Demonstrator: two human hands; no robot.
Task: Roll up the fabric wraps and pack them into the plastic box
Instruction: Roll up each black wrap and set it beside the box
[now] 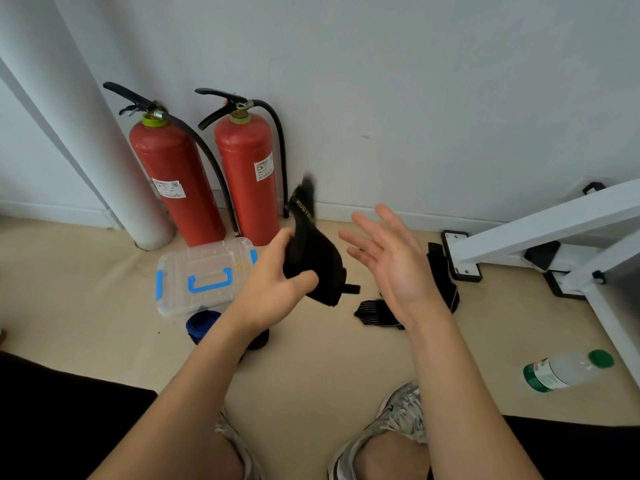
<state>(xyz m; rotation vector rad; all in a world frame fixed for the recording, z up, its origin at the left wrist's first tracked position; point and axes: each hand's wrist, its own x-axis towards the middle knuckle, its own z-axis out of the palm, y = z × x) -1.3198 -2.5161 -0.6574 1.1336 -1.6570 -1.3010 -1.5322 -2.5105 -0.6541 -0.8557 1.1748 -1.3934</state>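
Left hand (pixel 277 277) fingers (pixel 281 240) grip black wrap (pixel 320 263), long axis upright; right hand (pixel 391 259) splayed, empty.

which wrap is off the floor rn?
The black wrap with yellow lettering, gripped in the left hand; the blue roll and striped black wrap lie on the floor.
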